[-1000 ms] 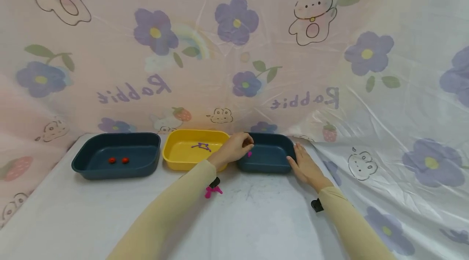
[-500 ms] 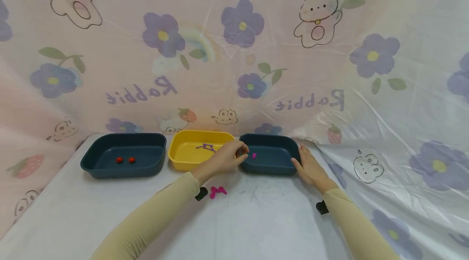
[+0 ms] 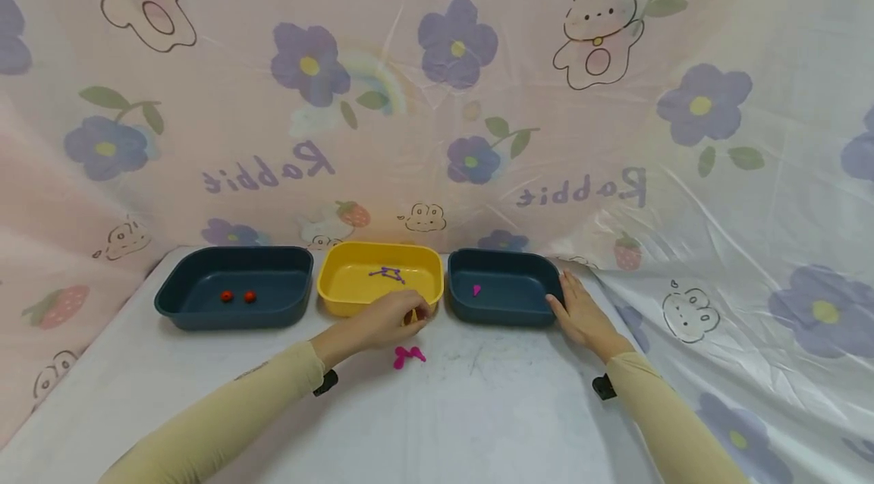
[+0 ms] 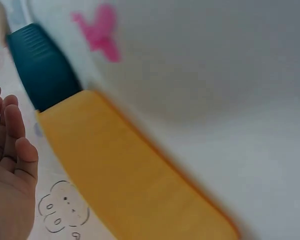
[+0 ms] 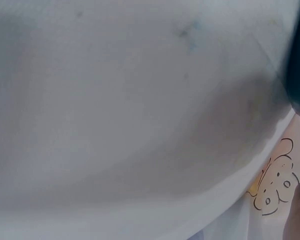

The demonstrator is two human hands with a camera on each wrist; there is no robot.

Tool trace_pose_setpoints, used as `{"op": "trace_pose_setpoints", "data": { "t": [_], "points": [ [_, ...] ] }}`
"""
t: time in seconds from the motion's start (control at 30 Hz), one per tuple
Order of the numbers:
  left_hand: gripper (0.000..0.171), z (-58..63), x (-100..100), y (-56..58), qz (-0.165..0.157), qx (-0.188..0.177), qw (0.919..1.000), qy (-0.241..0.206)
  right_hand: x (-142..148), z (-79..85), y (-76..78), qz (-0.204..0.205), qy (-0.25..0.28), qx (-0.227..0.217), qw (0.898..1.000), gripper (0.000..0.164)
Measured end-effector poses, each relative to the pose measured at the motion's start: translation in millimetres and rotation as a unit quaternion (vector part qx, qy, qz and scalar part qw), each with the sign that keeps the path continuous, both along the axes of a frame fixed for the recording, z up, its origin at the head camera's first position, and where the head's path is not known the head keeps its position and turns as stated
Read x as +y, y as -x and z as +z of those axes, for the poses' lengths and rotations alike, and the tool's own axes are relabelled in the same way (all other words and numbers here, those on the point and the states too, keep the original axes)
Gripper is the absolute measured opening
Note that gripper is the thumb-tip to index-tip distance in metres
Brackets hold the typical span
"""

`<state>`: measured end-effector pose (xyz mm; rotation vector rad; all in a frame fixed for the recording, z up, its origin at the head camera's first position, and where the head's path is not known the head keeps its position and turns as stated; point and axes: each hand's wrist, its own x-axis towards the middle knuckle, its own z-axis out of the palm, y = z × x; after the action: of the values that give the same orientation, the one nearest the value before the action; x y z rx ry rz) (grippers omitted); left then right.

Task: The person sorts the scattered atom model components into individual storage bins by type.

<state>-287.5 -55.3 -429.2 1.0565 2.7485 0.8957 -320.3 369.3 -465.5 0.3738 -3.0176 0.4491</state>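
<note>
My left hand (image 3: 389, 319) hovers by the front wall of the yellow tray (image 3: 328, 288), its fingers loosely bent and nothing visible in them. Just below it on the table lie small magenta plastic pieces (image 3: 408, 356), too small to identify. My right hand (image 3: 580, 314) rests with straight fingers against the right end of the right dark blue tray (image 3: 505, 315). One small magenta piece (image 3: 476, 290) lies inside that tray. A purple piece of thin linked sticks (image 3: 389, 274) is in the yellow tray. In the left wrist view the left hand (image 4: 12, 165) has its fingers apart from the tray.
Another dark blue tray (image 3: 232, 321) stands at the left and holds two small red round things (image 3: 238, 296). The three trays line up along the back of the white table (image 3: 437, 423). A patterned curtain (image 3: 382, 127) hangs right behind them.
My left hand has drawn back from the right blue tray, leftward and nearer, to the front of the yellow tray. My right hand stays at the blue tray's end. The view has shifted slightly.
</note>
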Motion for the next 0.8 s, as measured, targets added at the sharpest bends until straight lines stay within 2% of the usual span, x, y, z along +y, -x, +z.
{"op": "trace_pose_setpoints", "data": {
  "t": [0.1, 0.33, 0.5, 0.67, 0.8],
  "points": [
    [0.017, -5.6, -9.0, -2.4, -0.011, -0.012, 0.9997, 0.016, 1.4, -1.0, 0.8, 0.002, 0.0, -0.001, 1.0, 0.081],
    [0.011, -20.5, -24.6, -5.8, -0.04, -0.009, 0.997, 0.066, 3.8, -2.8, 1.6, -0.002, -0.002, -0.003, 1.0, 0.082],
    [0.011, -34.5, -29.2, -6.7, -0.061, -0.008, 0.9944, 0.085, 3.5, -3.5, 1.7, -0.004, -0.001, -0.001, 1.0, 0.082],
    [0.011, -41.4, -29.1, -8.0, -0.065, 0.012, 0.9928, 0.1, 1.4, -4.0, 1.9, -0.003, 0.002, 0.007, 1.0, 0.08],
    [0.012, -42.2, -27.8, -7.8, -0.059, 0.003, 0.9927, 0.105, 1.5, -3.2, 1.9, -0.003, 0.001, 0.009, 1.0, 0.079]
  ]
}}
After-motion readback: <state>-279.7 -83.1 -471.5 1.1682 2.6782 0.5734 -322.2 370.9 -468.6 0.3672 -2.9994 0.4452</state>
